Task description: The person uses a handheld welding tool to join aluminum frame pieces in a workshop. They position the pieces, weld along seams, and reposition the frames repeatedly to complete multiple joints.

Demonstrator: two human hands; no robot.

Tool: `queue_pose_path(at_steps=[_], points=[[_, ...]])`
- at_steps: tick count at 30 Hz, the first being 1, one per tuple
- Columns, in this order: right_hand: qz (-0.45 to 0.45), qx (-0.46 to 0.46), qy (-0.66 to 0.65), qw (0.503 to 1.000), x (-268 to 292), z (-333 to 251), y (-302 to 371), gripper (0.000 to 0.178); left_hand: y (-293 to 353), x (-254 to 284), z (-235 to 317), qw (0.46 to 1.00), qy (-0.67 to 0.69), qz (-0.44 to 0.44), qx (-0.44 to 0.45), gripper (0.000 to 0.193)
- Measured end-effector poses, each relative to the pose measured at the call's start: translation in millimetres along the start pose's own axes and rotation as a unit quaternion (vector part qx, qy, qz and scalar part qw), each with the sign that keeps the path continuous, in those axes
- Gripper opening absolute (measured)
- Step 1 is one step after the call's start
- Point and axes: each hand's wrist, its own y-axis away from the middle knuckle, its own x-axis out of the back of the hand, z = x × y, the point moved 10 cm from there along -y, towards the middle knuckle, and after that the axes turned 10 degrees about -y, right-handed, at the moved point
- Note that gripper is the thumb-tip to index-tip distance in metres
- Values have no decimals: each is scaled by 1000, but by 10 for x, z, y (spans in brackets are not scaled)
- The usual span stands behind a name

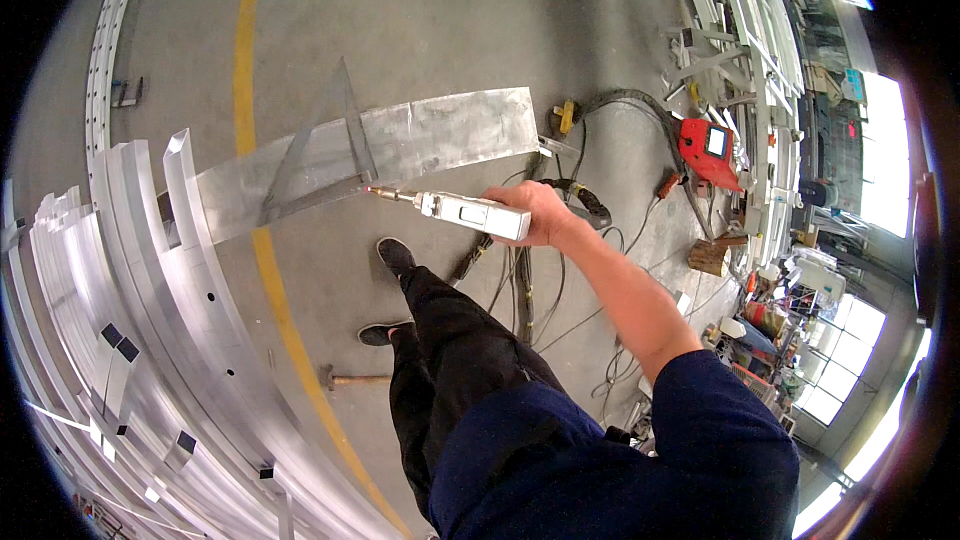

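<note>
Silvery profiles [190, 280], stacked, far left. Grey metal plate [460, 130], overlaid by a dark angular piece [355, 135]. White handheld tool [470, 212] in the right hand's [540, 211] grasp, tip near the plate's edge. Red boxy unit [708, 152], farther right. Left hand out of view; cannot tell its state.

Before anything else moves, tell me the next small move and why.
Probably, the right hand should ease the white handheld tool slightly toward the nearest corner of the triangular frame: the nozzle ends close beside that corner, but whether they touch is unclear.
</note>
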Motion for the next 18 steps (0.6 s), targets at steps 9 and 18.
queue_pose_path(at_steps=[9, 18], points=[[33, 51, -70, 996, -118, 211, -23, 57, 237, -97, 322, 805, 446, 75, 384, 26], [98, -12, -289, 952, 23, 221, 489, 54, 262, -11, 579, 829, 381, 38, 406, 25]])
